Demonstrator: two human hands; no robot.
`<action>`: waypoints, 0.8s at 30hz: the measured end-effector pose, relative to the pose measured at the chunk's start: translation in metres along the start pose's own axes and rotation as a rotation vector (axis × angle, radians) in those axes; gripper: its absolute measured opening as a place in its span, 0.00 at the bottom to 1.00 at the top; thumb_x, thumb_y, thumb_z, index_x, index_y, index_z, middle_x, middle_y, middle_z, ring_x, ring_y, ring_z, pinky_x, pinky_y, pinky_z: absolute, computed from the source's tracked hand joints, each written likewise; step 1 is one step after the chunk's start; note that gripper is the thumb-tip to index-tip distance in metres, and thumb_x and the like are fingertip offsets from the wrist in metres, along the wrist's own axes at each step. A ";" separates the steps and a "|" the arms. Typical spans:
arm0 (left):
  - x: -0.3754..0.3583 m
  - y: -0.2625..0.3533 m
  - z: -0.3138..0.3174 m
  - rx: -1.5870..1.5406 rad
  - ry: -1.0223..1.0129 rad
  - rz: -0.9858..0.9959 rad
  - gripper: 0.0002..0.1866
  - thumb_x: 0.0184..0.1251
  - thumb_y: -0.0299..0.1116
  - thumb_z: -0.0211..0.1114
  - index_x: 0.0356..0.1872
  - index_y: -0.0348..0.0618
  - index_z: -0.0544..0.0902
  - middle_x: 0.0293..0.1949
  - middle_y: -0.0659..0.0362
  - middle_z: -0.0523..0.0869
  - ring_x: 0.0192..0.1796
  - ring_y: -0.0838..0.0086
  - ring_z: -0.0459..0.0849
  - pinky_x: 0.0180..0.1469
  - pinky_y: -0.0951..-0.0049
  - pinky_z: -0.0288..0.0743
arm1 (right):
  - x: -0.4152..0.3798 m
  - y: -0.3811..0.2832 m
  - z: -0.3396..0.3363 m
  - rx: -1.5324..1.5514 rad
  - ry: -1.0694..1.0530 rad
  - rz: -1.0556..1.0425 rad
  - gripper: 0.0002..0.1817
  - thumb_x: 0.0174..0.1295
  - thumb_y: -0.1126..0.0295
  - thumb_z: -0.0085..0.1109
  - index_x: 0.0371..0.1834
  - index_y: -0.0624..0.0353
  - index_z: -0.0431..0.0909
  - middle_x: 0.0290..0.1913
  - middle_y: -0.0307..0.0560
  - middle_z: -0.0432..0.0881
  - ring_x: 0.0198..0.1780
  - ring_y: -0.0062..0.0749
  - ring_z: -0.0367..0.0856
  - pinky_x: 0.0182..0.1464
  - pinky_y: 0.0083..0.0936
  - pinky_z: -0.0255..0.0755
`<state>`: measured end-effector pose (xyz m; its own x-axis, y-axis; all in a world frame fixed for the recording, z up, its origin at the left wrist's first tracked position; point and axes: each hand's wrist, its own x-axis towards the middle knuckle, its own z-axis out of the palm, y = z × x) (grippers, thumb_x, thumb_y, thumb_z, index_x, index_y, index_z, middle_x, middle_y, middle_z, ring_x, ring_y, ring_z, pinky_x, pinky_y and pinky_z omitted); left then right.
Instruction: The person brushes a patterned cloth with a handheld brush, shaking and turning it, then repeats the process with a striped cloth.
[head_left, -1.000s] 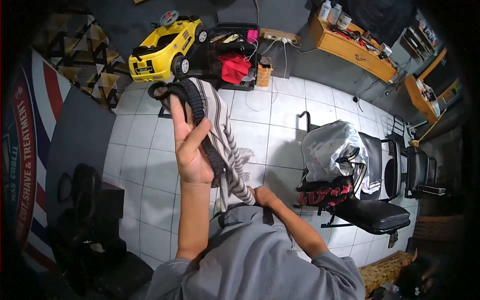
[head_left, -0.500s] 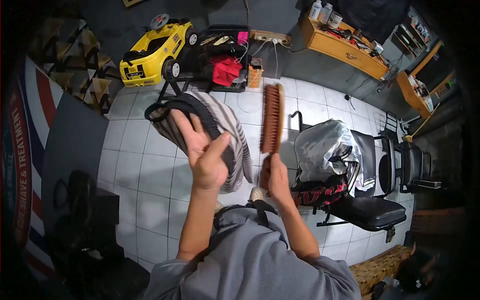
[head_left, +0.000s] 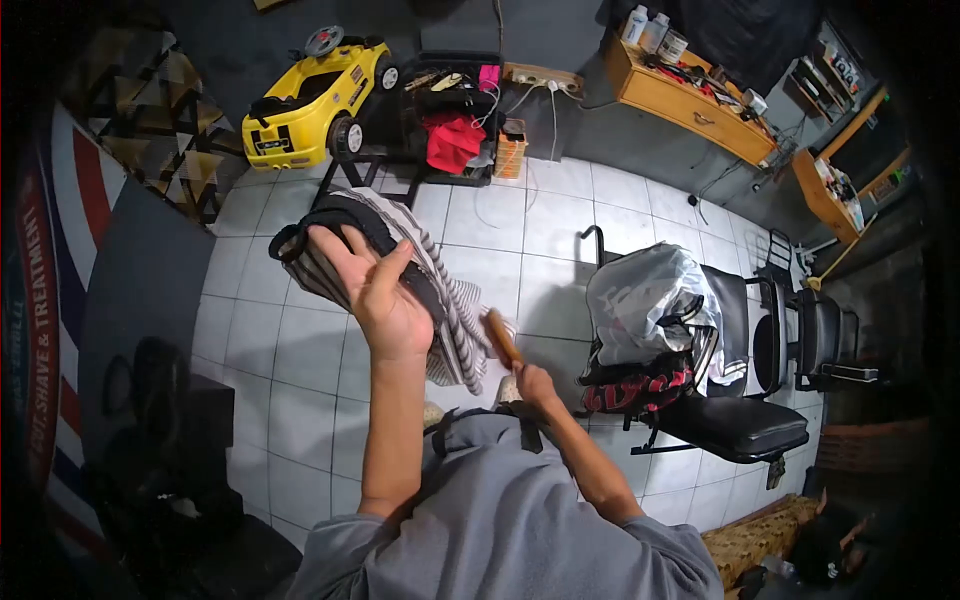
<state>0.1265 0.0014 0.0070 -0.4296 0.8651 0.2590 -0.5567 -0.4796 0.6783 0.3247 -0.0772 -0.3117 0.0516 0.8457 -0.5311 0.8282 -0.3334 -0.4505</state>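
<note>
A grey-and-white striped barber cape (head_left: 458, 335) with a black neckband hangs in folds from my left hand (head_left: 385, 300). The palm faces up, the thumb stands apart, and some fingers pass behind the dark band, so their tips are partly hidden. My right hand (head_left: 536, 385) is closed around the handle of a wooden brush (head_left: 502, 338), lower and to the right. The brush head meets the right side of the cloth; its bristles are turned away or hidden.
A padded black chair (head_left: 745, 425) with a silvery cape (head_left: 650, 300) over it stands on the right. Ahead are a yellow toy car (head_left: 310, 105), an open black case (head_left: 420, 150) and a wooden wall drawer (head_left: 690, 110) holding bottles and tools. White tiles cover the floor.
The brush has swung down and left from upright, with its bristles facing the cape, onto the cloth. My left hand and the cape have shifted slightly left.
</note>
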 end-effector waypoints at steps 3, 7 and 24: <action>-0.001 -0.005 0.000 0.027 0.052 0.022 0.50 0.53 0.12 0.54 0.72 0.41 0.31 0.73 0.47 0.35 0.75 0.67 0.33 0.70 0.71 0.36 | -0.008 -0.034 -0.035 0.451 0.297 -0.068 0.30 0.70 0.50 0.36 0.25 0.68 0.75 0.24 0.61 0.80 0.30 0.55 0.80 0.35 0.41 0.72; -0.011 -0.021 0.012 0.101 -0.021 0.095 0.51 0.53 0.12 0.54 0.71 0.41 0.29 0.73 0.51 0.35 0.73 0.70 0.38 0.69 0.73 0.38 | -0.090 -0.137 -0.132 1.399 -0.020 -0.253 0.23 0.73 0.51 0.33 0.25 0.55 0.64 0.16 0.29 0.59 0.16 0.15 0.55 0.16 0.18 0.50; -0.001 -0.004 -0.005 0.148 -0.006 0.170 0.51 0.57 0.14 0.54 0.71 0.48 0.26 0.73 0.47 0.36 0.71 0.73 0.42 0.66 0.75 0.47 | 0.000 0.014 -0.002 0.105 0.143 -0.251 0.32 0.68 0.45 0.36 0.25 0.65 0.75 0.23 0.65 0.78 0.29 0.54 0.80 0.31 0.43 0.71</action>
<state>0.1249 0.0016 0.0007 -0.5040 0.7747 0.3820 -0.3658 -0.5921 0.7181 0.3369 -0.0810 -0.3168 -0.0634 0.9547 -0.2906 0.7630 -0.1413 -0.6308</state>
